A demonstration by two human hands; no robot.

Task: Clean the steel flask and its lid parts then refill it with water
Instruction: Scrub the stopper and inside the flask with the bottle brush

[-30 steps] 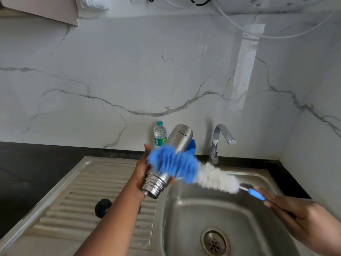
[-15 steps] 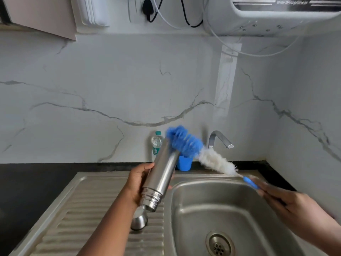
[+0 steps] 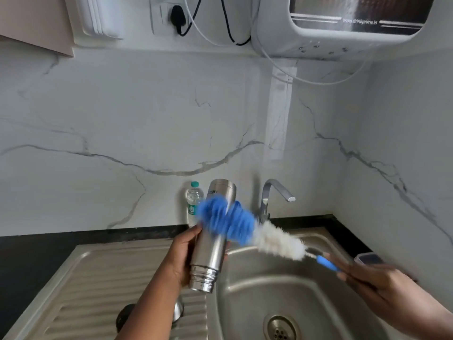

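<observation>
The left hand [image 3: 182, 260] grips the steel flask [image 3: 213, 238] round its lower body, mouth end down, above the sink [image 3: 247, 290] edge. The right hand [image 3: 375, 285] seems to pinch the bottle brush [image 3: 247, 228] handle (blurred), blue bristles scrubbing the flask's side. Rigid, probably slick when wet, the flask is best held mid-body.

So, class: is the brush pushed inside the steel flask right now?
No. The blue bristles of the brush lie across the outside of the steel flask, whose mouth points down.
</observation>
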